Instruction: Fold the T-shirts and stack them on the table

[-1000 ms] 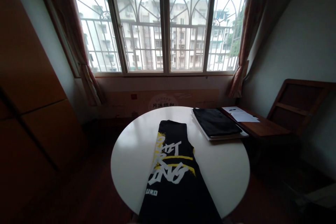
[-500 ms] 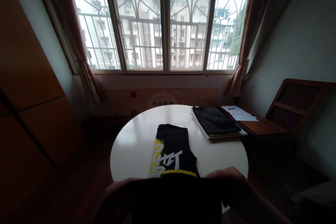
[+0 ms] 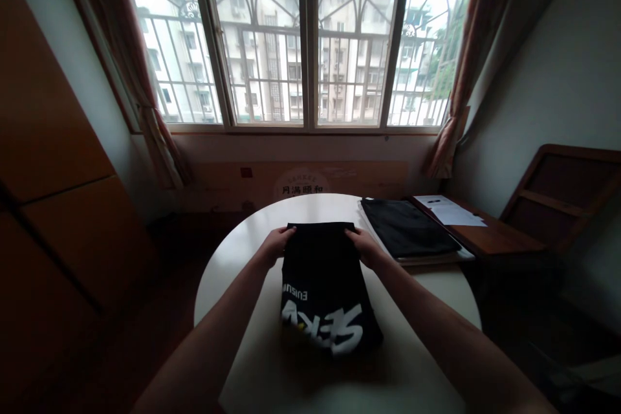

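Observation:
A folded black shirt with white lettering lies over the middle of the round white table. Its far edge forms a straight fold, and the near end is partly in shadow. My left hand pinches the far left corner of the cloth, thumb on top. At the far right corner, my right hand grips the same fold. Both forearms reach forward along either side of the shirt. The layers beneath the top of the shirt are hidden.
To the right, a flat black cloth rests on a pale stack at the table's edge. Beyond it, white papers lie on a brown wooden surface. A barred window and tied curtains stand behind.
Both hands have moved forward from the near edge to the far end of the shirt, folding its near part over. The yellow-and-white print is now mostly covered, and different white lettering shows.

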Demonstrator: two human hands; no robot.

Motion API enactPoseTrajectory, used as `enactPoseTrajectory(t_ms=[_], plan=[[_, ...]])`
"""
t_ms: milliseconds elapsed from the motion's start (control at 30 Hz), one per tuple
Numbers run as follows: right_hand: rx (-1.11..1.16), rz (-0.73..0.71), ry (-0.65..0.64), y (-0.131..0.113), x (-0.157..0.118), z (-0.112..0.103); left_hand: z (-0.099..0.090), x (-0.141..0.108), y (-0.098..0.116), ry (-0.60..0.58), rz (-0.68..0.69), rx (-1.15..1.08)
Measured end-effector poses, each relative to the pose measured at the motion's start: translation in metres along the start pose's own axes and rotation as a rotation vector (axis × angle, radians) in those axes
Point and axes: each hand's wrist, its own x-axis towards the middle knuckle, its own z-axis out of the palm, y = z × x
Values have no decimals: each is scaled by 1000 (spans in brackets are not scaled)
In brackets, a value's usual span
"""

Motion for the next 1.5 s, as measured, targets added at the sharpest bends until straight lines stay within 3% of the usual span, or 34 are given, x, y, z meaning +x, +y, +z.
enactPoseTrajectory(t_ms=[233,400,567,800,967,1167,1333,1500], plan=[[-143,7,28,36,42,-6,5,34,-15,12,-92,126],[-246,-16,55,43,46,-11,5,37,-23,21,-136,158],[-319,-23,121,44,45,-12,-3,28,-11,-24,-195,202],[-386,-29,158,48,46,-14,-15,-30,-5,-208,-229,179],[-435,-27,163,51,46,-17,-23,-91,-20,-217,-215,147],[-497,-58,183,52,45,-17,-8,-155,-36,-281,-142,129],[-562,-82,192,49,43,-16,5,-180,-52,-84,30,366],[-617,-112,183,47,44,-14,7,-190,-53,-5,15,601]])
